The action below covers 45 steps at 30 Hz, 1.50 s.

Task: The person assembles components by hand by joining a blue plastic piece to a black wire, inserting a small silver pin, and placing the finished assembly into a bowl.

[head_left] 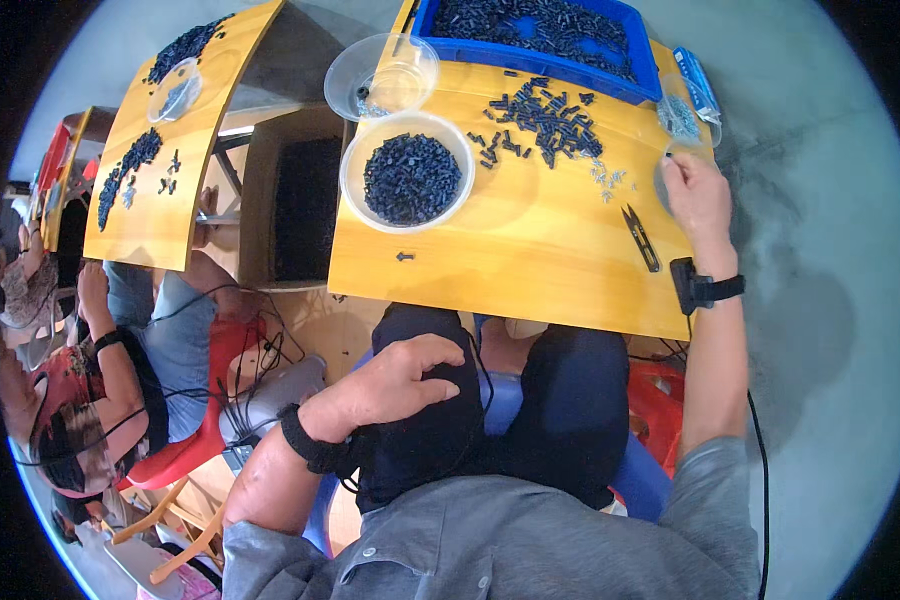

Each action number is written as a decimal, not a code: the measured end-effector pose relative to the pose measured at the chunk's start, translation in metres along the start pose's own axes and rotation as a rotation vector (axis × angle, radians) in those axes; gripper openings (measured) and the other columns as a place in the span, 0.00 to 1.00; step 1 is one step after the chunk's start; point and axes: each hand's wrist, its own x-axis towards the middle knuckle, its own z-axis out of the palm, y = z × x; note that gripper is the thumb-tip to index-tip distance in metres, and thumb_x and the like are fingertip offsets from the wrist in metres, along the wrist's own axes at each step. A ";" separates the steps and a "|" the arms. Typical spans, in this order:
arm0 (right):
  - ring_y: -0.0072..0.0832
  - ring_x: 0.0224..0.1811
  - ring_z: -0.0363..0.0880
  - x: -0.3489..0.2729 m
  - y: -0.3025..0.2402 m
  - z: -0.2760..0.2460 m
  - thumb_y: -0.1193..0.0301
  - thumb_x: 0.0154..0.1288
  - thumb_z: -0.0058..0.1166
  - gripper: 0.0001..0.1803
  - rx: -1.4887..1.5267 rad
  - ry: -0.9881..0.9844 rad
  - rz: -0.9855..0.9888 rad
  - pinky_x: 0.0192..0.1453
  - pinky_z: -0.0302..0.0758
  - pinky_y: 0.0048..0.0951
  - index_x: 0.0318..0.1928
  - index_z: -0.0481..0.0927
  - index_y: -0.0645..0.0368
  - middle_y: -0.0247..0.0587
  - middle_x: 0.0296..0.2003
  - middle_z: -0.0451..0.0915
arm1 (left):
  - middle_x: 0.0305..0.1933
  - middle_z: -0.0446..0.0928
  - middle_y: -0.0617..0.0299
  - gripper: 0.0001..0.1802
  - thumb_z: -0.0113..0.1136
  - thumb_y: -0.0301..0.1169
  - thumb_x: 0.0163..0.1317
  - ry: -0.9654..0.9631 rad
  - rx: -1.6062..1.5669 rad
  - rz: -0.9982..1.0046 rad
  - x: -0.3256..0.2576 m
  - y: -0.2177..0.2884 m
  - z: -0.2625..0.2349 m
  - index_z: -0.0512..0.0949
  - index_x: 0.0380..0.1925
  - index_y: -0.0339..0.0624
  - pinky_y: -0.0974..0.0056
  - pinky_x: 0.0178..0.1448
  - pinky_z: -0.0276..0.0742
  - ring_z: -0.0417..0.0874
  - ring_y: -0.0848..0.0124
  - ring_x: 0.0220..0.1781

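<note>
My right hand (699,195) is at the right edge of the yellow table (450,273), its fingertips pinched on a small black part (668,156), mostly hidden. Partly beneath it is a clear plastic dish; just beyond stands a clear container (678,122) of small metal pieces. My left hand (402,378) rests over my left thigh, fingers loosely apart and holding nothing. Black thread snips (641,240) lie near the right hand, beside loose silvery screws (607,178). A pile of small black plastic parts (545,122) spreads across the table's middle.
A blue tray (645,92) of black parts sits at the back. On the left stand a white bowl (348,190) filled with black pieces and a nearly bare clear bowl (342,75). A cardboard box (257,215) is between the tables. Another person (105,400) sits left; cables hang nearby.
</note>
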 end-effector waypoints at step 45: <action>0.47 0.38 0.79 0.029 -0.099 0.100 0.71 0.57 0.54 0.07 0.153 -0.182 -0.265 0.41 0.75 0.45 0.37 0.80 0.56 0.50 0.32 0.80 | 0.48 0.77 0.54 0.17 0.63 0.24 0.56 0.075 -0.090 0.019 0.002 -0.004 -0.001 0.76 0.47 0.33 0.66 0.51 0.75 0.79 0.67 0.48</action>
